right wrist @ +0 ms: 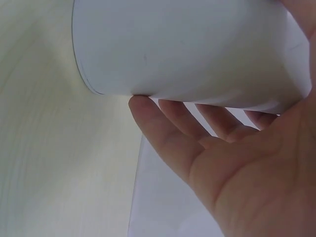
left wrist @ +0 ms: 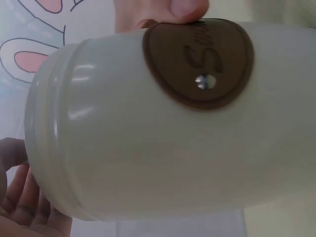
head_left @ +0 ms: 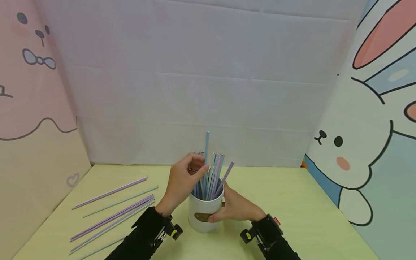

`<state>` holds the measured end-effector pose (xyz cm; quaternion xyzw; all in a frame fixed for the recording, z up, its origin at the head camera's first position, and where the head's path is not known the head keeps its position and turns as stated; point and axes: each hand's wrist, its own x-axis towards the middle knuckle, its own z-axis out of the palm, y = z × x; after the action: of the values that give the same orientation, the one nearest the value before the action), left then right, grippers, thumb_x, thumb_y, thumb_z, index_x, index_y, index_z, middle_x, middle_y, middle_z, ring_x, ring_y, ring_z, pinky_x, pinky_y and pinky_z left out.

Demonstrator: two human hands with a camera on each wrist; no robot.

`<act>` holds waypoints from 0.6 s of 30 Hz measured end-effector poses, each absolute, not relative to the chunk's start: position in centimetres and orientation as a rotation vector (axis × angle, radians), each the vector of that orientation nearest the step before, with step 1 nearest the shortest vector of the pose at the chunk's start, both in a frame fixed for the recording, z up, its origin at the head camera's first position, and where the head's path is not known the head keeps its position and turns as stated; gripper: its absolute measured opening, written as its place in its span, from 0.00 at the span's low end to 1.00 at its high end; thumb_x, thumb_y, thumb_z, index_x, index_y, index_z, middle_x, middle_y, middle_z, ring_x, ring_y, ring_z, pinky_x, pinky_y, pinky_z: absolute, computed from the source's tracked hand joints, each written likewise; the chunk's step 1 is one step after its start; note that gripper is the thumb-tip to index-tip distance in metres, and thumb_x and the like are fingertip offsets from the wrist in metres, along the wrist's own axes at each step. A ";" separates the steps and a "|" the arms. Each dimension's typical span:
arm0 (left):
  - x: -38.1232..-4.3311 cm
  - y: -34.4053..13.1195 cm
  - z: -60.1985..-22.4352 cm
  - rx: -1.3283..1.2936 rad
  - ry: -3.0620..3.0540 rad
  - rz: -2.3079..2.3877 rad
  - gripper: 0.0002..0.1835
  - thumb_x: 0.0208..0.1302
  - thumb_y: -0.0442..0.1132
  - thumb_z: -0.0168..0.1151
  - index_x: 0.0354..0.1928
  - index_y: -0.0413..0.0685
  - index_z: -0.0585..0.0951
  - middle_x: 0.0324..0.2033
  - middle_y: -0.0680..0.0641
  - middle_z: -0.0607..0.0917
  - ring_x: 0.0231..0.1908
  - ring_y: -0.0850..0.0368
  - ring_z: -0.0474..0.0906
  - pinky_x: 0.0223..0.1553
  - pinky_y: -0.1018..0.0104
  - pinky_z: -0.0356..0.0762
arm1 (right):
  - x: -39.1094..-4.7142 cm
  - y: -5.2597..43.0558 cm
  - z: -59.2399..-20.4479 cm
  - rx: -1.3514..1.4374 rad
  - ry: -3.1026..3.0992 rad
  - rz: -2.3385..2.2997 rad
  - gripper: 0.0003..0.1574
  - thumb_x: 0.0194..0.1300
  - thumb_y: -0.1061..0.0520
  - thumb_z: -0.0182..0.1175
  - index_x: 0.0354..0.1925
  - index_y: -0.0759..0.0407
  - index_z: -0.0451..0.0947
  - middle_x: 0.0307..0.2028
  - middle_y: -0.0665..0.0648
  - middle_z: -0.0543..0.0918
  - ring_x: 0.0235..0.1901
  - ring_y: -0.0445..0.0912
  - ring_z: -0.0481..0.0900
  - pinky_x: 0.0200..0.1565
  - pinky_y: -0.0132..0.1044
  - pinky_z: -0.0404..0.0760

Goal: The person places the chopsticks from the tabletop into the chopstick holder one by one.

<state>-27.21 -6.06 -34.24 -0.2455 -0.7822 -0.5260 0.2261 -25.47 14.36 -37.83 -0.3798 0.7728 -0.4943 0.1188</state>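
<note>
A white cup point(head_left: 205, 207) with a brown patch point(left wrist: 197, 64) stands upright, filled with several thin pastel sticks point(head_left: 212, 180). My right hand point(head_left: 238, 204) grips the cup from the right, thumb on its front, and its fingers point(right wrist: 165, 131) lie along the far side in the right wrist view. Over the cup's left rim, my left hand point(head_left: 185, 177) pinches a blue stick point(head_left: 207, 144) between thumb and fingers. That stick rises higher than the others, its lower part hidden by the hand and the bunch. A purple stick point(head_left: 229, 171) leans out to the right.
Left of the cup, several purple sticks point(head_left: 112, 218) and pale green sticks point(head_left: 120, 201) lie slanted on the light yellow table point(head_left: 276, 195). A white sheet point(head_left: 208, 90) closes off the back. Printed cartoon panels point(head_left: 351, 155) flank both sides.
</note>
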 end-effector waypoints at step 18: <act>-25.5 -10.8 -34.2 -0.754 -2.229 -1.158 0.10 0.61 0.46 0.66 0.43 0.62 0.78 0.35 0.63 0.80 0.34 0.69 0.78 0.35 0.69 0.80 | -25.3 14.3 -37.7 -1.117 2.282 -1.440 0.72 0.45 0.61 0.76 0.73 0.50 0.36 0.63 0.55 0.65 0.60 0.49 0.68 0.58 0.49 0.70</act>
<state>-25.50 -10.77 -34.20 -0.2780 -0.8215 -0.4268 0.2564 -25.33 14.28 -37.69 -0.3800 0.7767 -0.4901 0.1102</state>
